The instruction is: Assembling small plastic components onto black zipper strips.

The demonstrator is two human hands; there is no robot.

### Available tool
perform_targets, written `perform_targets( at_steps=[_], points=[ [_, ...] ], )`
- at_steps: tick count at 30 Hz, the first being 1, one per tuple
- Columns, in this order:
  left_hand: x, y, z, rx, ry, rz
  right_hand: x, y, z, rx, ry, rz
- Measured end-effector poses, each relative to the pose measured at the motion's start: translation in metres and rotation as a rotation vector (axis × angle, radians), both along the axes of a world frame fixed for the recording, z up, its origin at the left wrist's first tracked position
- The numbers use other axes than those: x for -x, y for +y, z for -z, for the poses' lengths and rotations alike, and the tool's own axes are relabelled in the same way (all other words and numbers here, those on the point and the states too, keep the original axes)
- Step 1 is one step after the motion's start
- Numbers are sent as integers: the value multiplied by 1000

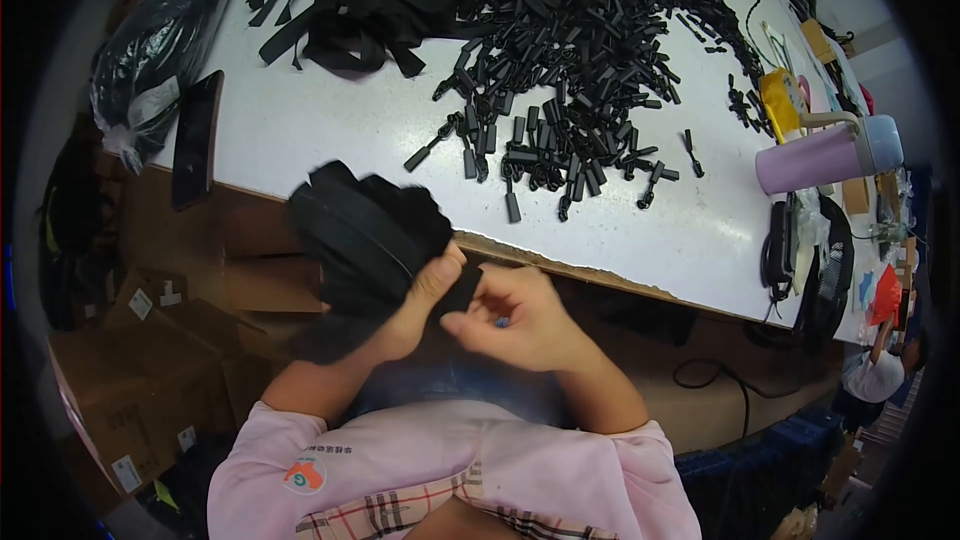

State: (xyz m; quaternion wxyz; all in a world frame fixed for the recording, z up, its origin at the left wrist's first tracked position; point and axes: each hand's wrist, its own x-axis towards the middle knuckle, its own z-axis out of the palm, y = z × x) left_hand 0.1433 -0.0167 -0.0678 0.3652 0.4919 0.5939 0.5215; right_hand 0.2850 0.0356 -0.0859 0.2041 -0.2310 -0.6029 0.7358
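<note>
A thick bundle of black zipper tapes [365, 225] is gripped in my left hand [425, 295], its looped folds fanning up and left in front of the table edge. The thumb presses on the bundle's near side. Close beside it, my right hand [530, 320] has its fingers curled in a pinch at the tape ends. Whatever sits between those fingertips is too small and blurred to make out. Beyond both hands, a large heap of black zipper sliders with long pulls [570, 130] spreads over the white table [330, 120].
More black tapes [370, 0] lie piled at the far left, near a phone [197, 140] and a plastic-wrapped bundle [155, 50]. A purple bottle [815, 160] lies at right beside a yellow object [783, 100]. Cardboard boxes [150, 370] stand at lower left. Another person [875, 375] is far right.
</note>
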Motion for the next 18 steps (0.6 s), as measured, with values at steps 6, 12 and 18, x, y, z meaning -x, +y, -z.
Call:
perform_targets(
  at_steps=[6, 12, 18],
  points=[
    [8, -3, 11, 295, -448, 79, 6, -4, -7, -515, -54, 411],
    [16, -5, 13, 247, -273, 430, 8, 12, -11, -941, 66, 303],
    [9, -5, 10, 266, -794, 323, -4, -5, -8, -286, 237, 494]
  ],
)
